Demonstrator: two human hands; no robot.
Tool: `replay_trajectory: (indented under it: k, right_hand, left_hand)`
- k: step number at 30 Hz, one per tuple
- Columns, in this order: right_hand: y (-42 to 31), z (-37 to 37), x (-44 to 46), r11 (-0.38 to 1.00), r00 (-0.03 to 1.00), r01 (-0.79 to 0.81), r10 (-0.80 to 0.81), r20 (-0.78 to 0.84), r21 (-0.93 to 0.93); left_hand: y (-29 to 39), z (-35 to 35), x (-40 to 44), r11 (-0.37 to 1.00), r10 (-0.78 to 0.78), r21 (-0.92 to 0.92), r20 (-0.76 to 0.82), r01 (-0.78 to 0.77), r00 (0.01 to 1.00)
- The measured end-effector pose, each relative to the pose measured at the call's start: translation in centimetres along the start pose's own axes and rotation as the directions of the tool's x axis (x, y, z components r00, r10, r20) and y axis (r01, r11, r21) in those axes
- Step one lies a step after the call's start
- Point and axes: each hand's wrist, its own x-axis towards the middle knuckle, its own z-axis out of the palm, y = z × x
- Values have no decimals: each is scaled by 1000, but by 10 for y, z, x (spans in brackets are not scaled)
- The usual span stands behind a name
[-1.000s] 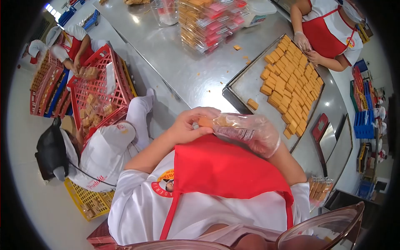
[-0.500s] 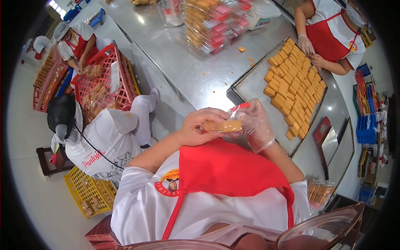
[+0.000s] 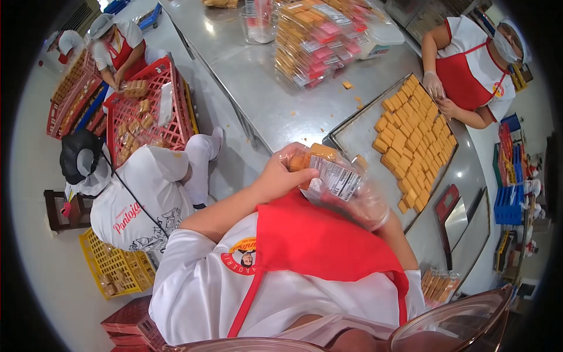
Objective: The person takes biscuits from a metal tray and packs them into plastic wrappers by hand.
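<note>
My bare left hand (image 3: pixel 288 171) is closed around a clear plastic bag (image 3: pixel 334 179) with a printed white label. Rectangular golden cookies (image 3: pixel 321 151) lie in the bag near my left fingers. My right hand (image 3: pixel 369 205), in a clear plastic glove, is at the bag's right end, its fingers partly hidden and blurred behind the plastic. A single cookie (image 3: pixel 359 162) shows at its fingertips. To the right, a metal tray (image 3: pixel 335 142) bears rows of the same cookies (image 3: pixel 413 141).
Filled cookie packs (image 3: pixel 314 44) are stacked at the table's back, beside a white tub (image 3: pixel 381 40). A red-handled scraper (image 3: pixel 450 220) lies right of the tray. A co-worker (image 3: pixel 469 64) stands across it; others work at red crates (image 3: pixel 146 108) on the left.
The bag has turned so its label faces up. My right hand has shifted lower behind the bag, and a cookie now shows at its fingertips.
</note>
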Motion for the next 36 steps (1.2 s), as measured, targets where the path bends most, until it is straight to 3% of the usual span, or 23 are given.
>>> replay_trajectory:
  k: [3,6,7,9,11,12,13,14,15,16,18,21,24,27,31,34,36]
  right_hand:
    - [9,3,1,984,994,-112,114,-6,140]
    - [20,7,-2,932,977,-126,177,-123,339]
    - [16,4,0,991,994,-64,74,-85,114]
    - [0,-3,5,941,994,105,-94,48,-321]
    - [32,1,4,999,997,-46,48,-62,23]
    - [33,1,5,959,992,-92,113,-65,267]
    - [30,1,7,860,982,-122,177,-67,495]
    - [21,0,6,660,976,-129,216,-22,740]
    - [16,0,5,620,973,-156,228,14,769]
    - [12,0,3,579,969,-184,240,50,794]
    - [13,2,-2,832,970,-236,233,69,503]
    - [23,-2,-1,970,983,-183,175,62,158]
    - [29,-4,-2,906,970,-245,233,76,344]
    - [14,-1,-3,774,952,-237,307,-20,587]
    - [15,-9,-5,986,992,-110,116,-42,124]
    - [16,-2,1,978,991,54,-77,-106,-201]
    - [21,1,4,896,960,149,-232,-155,-419]
  left_hand:
    - [6,1,3,987,-95,131,-25,97,995]
    - [9,16,1,992,24,-125,-61,-32,998]
    - [5,13,2,991,17,-128,-76,-27,997]
    - [-5,4,7,992,-6,-129,-101,-7,995]
    - [0,4,6,995,-43,-93,-113,32,993]
    - [4,3,6,996,-58,-76,-119,49,991]
    - [9,2,5,996,-80,-44,-99,76,992]
    - [15,0,4,995,-104,-14,-79,104,991]
    - [17,-1,3,991,-130,15,-60,132,990]
    - [14,0,3,998,-33,60,-41,36,999]
    - [8,1,3,977,158,146,13,-158,987]
    - [9,4,2,988,124,95,2,-124,992]
    - [9,5,1,993,87,81,-3,-87,996]
    - [-1,0,6,947,61,-319,60,-39,996]
    - [4,-2,5,991,99,-92,27,-96,995]
    - [7,1,6,993,109,-47,3,-109,994]
    - [8,1,8,988,153,-27,22,-152,988]
